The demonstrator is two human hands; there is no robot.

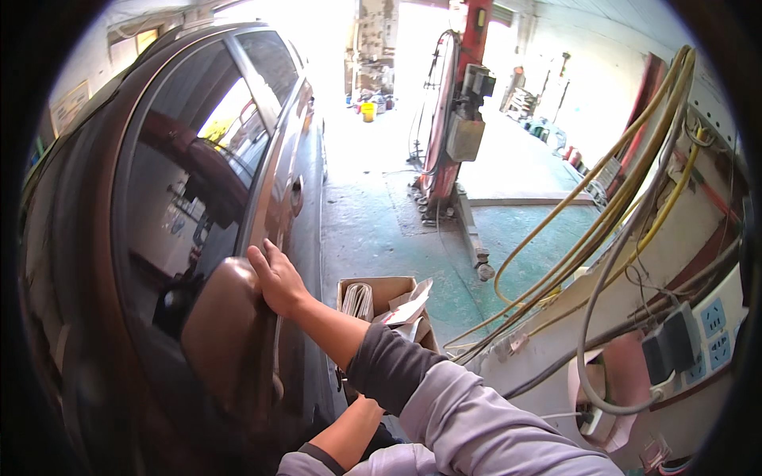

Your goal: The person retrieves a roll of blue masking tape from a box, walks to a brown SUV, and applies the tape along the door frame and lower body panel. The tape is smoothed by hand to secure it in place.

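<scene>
My right hand [279,279] rests against the outer edge of the car's brown side mirror [226,317], its fingers apart and pointing up beside the window. The car [278,178] fills the left side, with its dark front window [194,166] shut above the mirror. Lower down, my left forearm [348,432] reaches forward beneath my right arm. My right sleeve hides most of my left hand, so its fingers and anything in them do not show.
A cardboard box [401,287] of papers stands just beyond my right forearm. Hoses [603,206] loop down at the right, above wall sockets [714,333] and a dark plug. Further off rise a red lift post [452,119] and a yellow bucket [368,111].
</scene>
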